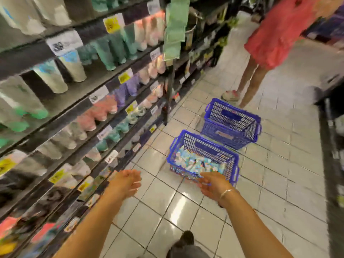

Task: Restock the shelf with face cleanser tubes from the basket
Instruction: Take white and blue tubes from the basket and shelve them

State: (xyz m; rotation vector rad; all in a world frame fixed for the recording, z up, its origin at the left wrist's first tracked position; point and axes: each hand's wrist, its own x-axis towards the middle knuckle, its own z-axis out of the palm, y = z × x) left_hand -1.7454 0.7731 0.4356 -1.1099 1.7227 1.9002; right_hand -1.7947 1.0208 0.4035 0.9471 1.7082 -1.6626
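Both arms reach toward blue basket (pixel 202 157) on aisle floor, full of face cleanser tubes (pixel 195 162). Left hand (pixel 125 180) and right hand (pixel 212 185) loose-fingered, empty (frame blurred). Shelf (pixel 78 101) restocking barely begun; basket load remains.

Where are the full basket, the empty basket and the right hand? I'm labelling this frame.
Full basket (pixel 214 146): head view, on its far rim.
Empty basket (pixel 230 114): head view, on its far wall.
Right hand (pixel 214 185): head view, back of the hand.
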